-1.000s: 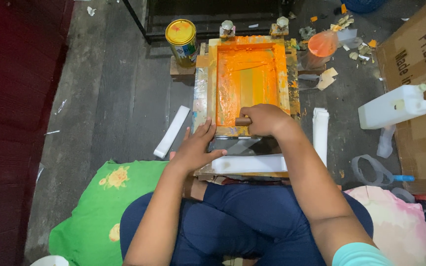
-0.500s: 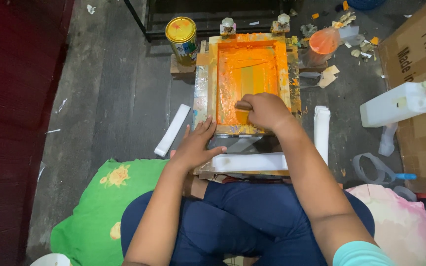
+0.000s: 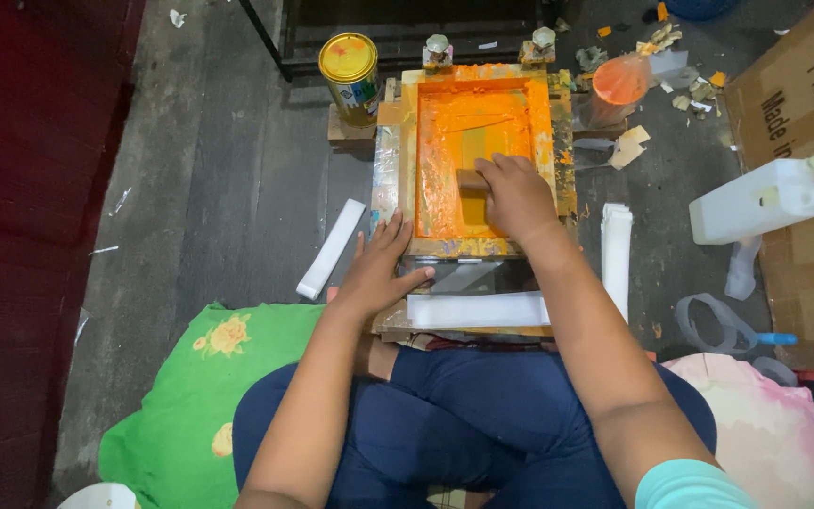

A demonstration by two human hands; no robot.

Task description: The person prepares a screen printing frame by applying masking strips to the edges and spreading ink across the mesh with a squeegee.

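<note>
A wooden printing screen frame (image 3: pixel 405 151), smeared with orange ink, lies flat on the floor in front of my knees. My right hand (image 3: pixel 518 193) is inside the frame, closed on a squeegee (image 3: pixel 471 177) pressed onto the orange mesh. My left hand (image 3: pixel 379 269) rests flat, fingers spread, on the frame's near left corner. A stack of white strips (image 3: pixel 478 309) lies just below the frame, close to my legs.
A yellow-lidded tin (image 3: pixel 350 73) stands at the frame's far left. An orange-filled plastic bag (image 3: pixel 616 83) sits far right. A white jerrycan (image 3: pixel 756 200) and cardboard box (image 3: pixel 807 141) lie right. White strips (image 3: pixel 332 247) (image 3: pixel 616 254) flank the frame. A green cushion (image 3: pixel 186 396) lies by my left leg.
My right hand has pushed the squeegee away from me, up the screen toward its middle. My left hand stays pressed on the frame's near corner.
</note>
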